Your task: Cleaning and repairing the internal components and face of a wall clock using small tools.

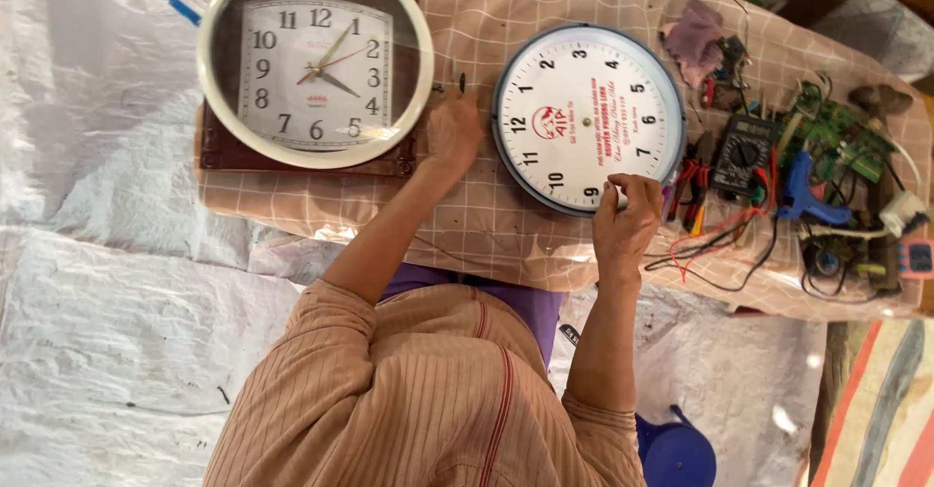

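Head view: the right hand (628, 216) pinches the near rim of the round white clock (587, 115), which lies flat mid-tabletop (486, 224); the left hand (453, 132) has its fingers closed on a small dark tool (461, 84) between this clock and the cream-rimmed clock (314, 59). A slip of the pinch could slide the clock rightward into the multimeter (741, 151) and loose wires (720, 244).
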